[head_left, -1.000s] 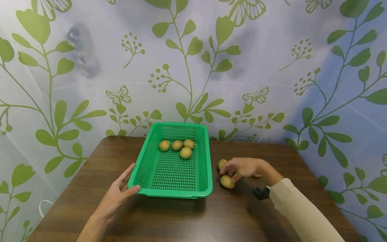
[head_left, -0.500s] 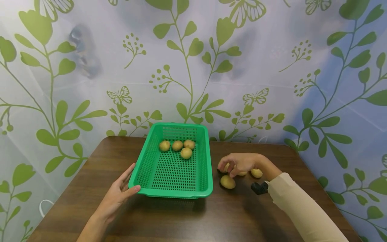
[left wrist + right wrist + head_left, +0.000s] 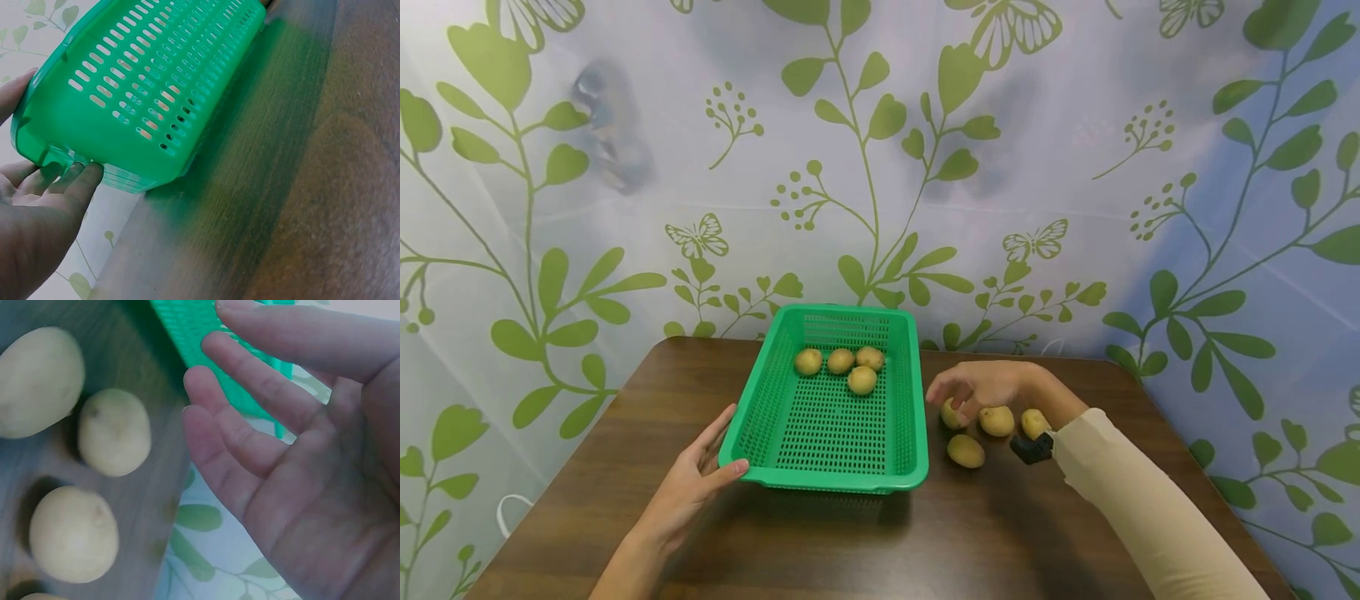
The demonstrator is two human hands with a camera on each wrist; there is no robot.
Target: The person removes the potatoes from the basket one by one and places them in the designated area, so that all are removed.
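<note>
A green plastic basket (image 3: 820, 482) with slotted sides stands on the table, several potatoes (image 3: 862, 380) lying toward its far end. My left hand (image 3: 688, 483) grips its near left corner, thumb over the rim and fingers against the outside wall, as the left wrist view (image 3: 44, 212) shows. To the basket's right, my right hand (image 3: 981, 387) hangs over a loose potato (image 3: 952, 415) and partly covers it. Its fingers are loosely bent around nothing in the right wrist view. Close by lie a nearer potato (image 3: 966, 451), a middle potato (image 3: 997, 421) and a right-hand potato (image 3: 1034, 423).
The brown wooden table (image 3: 970, 542) runs back to a hanging cloth (image 3: 865, 167) printed with green leaves and butterflies. A small black device (image 3: 1032, 448) sits at my right wrist, by the beige sleeve (image 3: 1120, 483).
My right hand has risen away from the nearer potato and moved slightly left and back, uncovering the middle and right-hand potatoes. The left hand and basket stay in place.
</note>
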